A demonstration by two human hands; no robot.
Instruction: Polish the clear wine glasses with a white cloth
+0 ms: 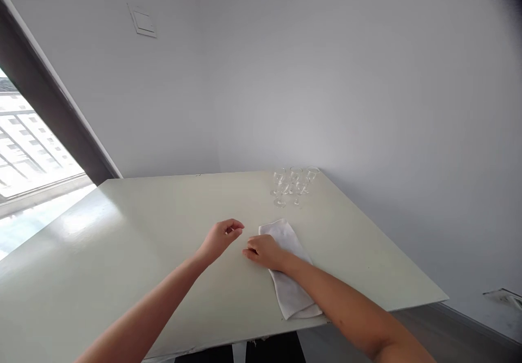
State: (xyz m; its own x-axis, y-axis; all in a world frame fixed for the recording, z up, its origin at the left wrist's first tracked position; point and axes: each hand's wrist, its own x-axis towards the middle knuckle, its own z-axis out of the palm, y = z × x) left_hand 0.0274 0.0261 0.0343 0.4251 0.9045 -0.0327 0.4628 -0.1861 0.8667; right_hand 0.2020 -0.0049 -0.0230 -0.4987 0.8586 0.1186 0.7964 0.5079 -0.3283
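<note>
My left hand (223, 235) hovers over or rests at the middle of the white table; its fingers are loosely curved, with a gap to the thumb and nothing visible between them. Just to its right, my right hand (264, 251) is curled into a loose fist, and no object shows in it. That hand and its forearm lie across a folded white cloth (289, 292), hiding its middle part. Beyond the cloth, several clear stemmed glasses (281, 186) stand upright in a close group at the table's far right corner.
The white table (155, 254) meets a grey wall (326, 80) behind the glasses. Its right edge slants toward me, with floor below. A bright window (32, 140) is at the left, and a switch plate (143, 22) sits on the wall.
</note>
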